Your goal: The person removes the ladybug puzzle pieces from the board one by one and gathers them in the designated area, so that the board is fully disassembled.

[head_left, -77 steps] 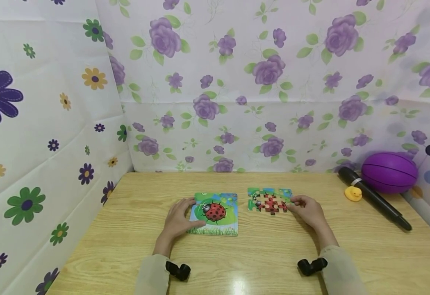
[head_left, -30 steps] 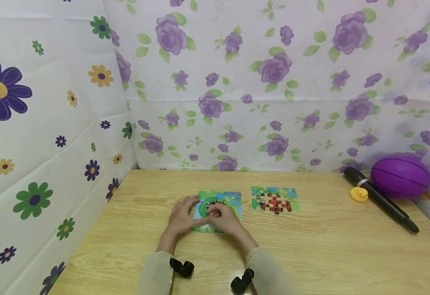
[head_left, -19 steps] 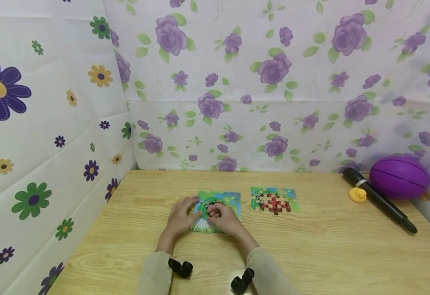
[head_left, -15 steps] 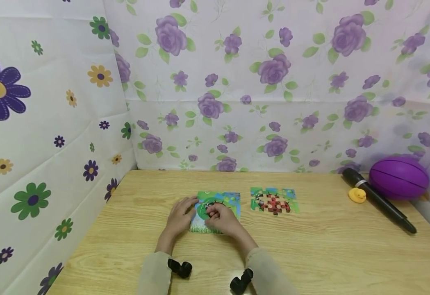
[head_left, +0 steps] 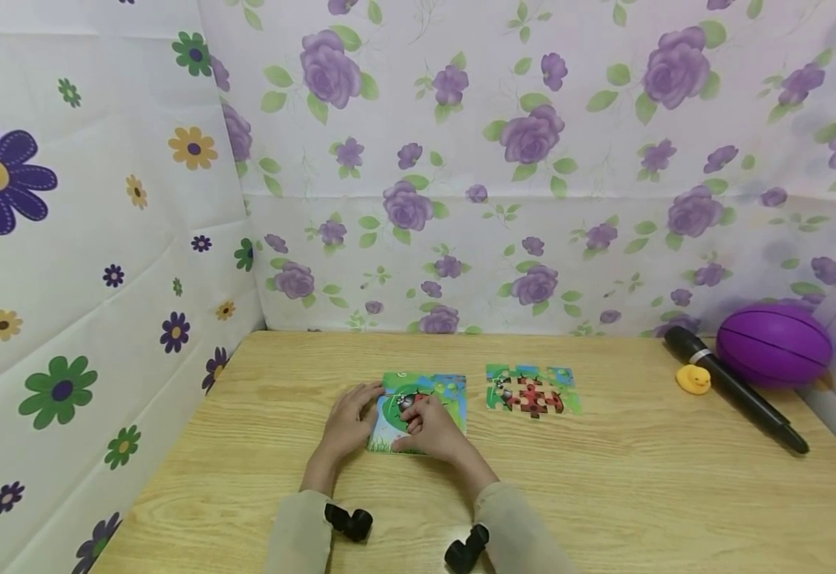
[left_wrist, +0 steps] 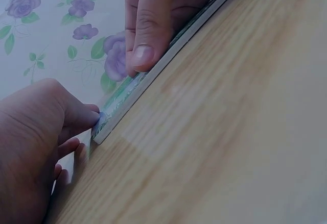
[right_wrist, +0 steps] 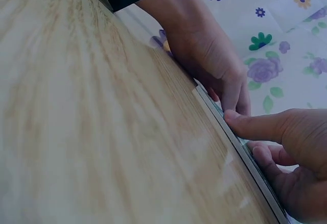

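Observation:
A square ladybug puzzle board (head_left: 453,389) lies flat on the table. At its left side is my left hand (head_left: 348,426), a fingertip (left_wrist: 93,118) touching the board's near corner in the left wrist view. My right hand (head_left: 437,430) is over the board's middle and lower part, partly covering the ladybug. Its thumb (right_wrist: 255,126) reaches across the near edge, spread away from the bent fingers, which come down on the board; nothing shows between them. Right of the board, several ladybug puzzle pieces (head_left: 531,397) lie partly joined, with gaps among them.
At the table's right side lie a black microphone (head_left: 747,399), a yellow rubber duck (head_left: 693,379) and a purple ball (head_left: 775,344). Flower-print cloth (head_left: 461,199) stands along the back and left of the wooden table (head_left: 604,494). A black camera (head_left: 466,550) is strapped to the right wrist.
My right hand has come left from the loose pieces onto the board. Its thumb has since spread down from its fingers. The left thumb has drawn back from the board's lower part.

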A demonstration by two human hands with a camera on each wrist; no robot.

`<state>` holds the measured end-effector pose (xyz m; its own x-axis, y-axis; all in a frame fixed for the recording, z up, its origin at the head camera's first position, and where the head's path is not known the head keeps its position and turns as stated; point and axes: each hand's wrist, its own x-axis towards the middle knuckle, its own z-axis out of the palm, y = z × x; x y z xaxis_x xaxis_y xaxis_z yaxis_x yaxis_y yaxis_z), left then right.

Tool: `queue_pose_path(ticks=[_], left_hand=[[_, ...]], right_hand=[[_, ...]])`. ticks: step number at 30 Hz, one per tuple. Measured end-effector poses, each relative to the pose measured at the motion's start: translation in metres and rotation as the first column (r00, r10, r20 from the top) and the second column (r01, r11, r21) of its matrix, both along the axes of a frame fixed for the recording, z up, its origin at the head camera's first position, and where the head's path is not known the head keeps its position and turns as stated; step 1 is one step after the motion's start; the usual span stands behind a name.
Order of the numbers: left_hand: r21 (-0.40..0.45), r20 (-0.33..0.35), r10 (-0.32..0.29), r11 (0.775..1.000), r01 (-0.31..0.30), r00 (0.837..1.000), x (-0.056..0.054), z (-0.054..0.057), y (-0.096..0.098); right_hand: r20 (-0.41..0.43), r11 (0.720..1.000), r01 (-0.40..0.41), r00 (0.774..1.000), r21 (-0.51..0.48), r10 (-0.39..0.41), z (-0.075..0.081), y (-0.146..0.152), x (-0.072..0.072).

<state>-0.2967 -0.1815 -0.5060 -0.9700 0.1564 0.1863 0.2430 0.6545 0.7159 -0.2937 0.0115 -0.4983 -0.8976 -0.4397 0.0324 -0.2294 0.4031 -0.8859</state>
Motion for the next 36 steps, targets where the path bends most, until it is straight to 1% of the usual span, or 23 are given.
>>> queue_pose_path(ticks=[5,10,13,15,21,26,31,34,36], left_hand=[[0.006,0.001,0.003,1.0,-0.003,1.0,0.0008,-0.0002,-0.0017],[0.016,0.005,0.005,1.0,-0.005,1.0,0.0012,-0.0005,-0.0033],[0.019,0.006,0.004,1.0,-0.004,1.0,0.001,-0.0004,-0.004],[0.022,0.005,0.0,1.0,0.0,1.0,0.0011,0.0002,-0.0039],[0.032,0.008,-0.003,0.999,0.003,1.0,0.0015,0.0019,-0.0034],[0.027,0.018,0.004,1.0,-0.004,1.0,0.0,0.0007,-0.0032],[0.037,0.016,0.013,0.999,-0.013,1.0,-0.0008,0.0002,-0.003],[0.059,0.02,0.016,0.998,-0.017,1.0,-0.001,0.0003,-0.0028],[0.076,0.027,0.021,0.997,-0.023,0.999,-0.0009,0.0006,-0.0029]], right_hand=[[0.006,1.0,0.004,1.0,0.023,-0.004,-0.0006,-0.0031,-0.0002],[-0.024,0.999,-0.016,1.0,0.034,0.017,-0.0024,-0.0039,-0.0006],[-0.032,1.0,-0.012,0.999,0.012,0.012,-0.0048,-0.003,-0.0011],[-0.036,1.0,0.004,0.999,-0.005,-0.004,-0.0071,-0.0023,-0.0018],[-0.042,0.995,0.041,0.998,-0.087,-0.044,-0.0083,-0.0016,-0.0012],[0.009,0.987,0.072,0.997,-0.145,-0.071,-0.0081,-0.0022,-0.0005],[0.091,0.972,0.108,0.992,-0.206,-0.091,-0.0079,-0.0025,-0.0029],[0.149,0.948,0.132,0.985,-0.288,-0.092,-0.005,-0.0006,-0.0033],[0.19,0.923,0.154,0.978,-0.353,-0.091,-0.0024,0.0011,-0.0034]])
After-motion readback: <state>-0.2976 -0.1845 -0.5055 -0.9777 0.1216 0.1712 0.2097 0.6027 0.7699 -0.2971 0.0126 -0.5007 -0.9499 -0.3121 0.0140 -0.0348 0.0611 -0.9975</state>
